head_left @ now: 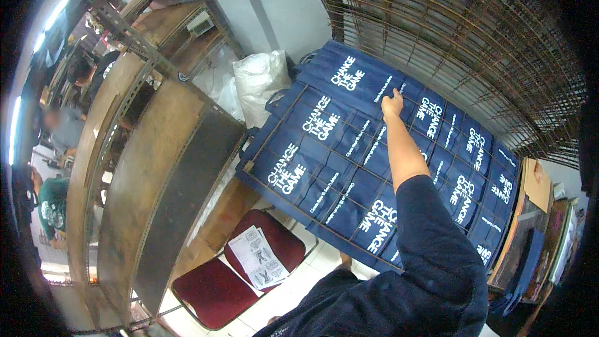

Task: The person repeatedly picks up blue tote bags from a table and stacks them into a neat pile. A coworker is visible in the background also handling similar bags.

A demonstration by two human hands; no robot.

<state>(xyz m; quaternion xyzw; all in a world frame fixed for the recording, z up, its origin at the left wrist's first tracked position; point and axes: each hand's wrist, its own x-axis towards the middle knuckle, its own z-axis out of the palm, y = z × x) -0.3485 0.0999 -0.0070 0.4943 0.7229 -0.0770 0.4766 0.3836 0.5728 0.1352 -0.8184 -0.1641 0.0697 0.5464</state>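
Observation:
My right hand (392, 106) reaches out over several dark blue fabric bags (349, 97) with white print, laid in rows on a wide surface. Its fingers are bent close together at the far row, touching or just above the cloth; whatever they hold is too small to make out. A thin wire grid rack (293, 103) lies across many of the bags, and its far edge passes near that hand. Dark handles (248, 143) stick out along the left side of the bags. My left hand is out of view.
Stacked wire racks (424, 19) lean along the far right. A white sack (261, 84) stands behind, by the wall. Brown shelving (156, 168) fills the left, with people beyond it. Two maroon chairs (215, 293) stand nearby; printed sheets (257, 256) lie on one. Cardboard (536, 184) stands at right.

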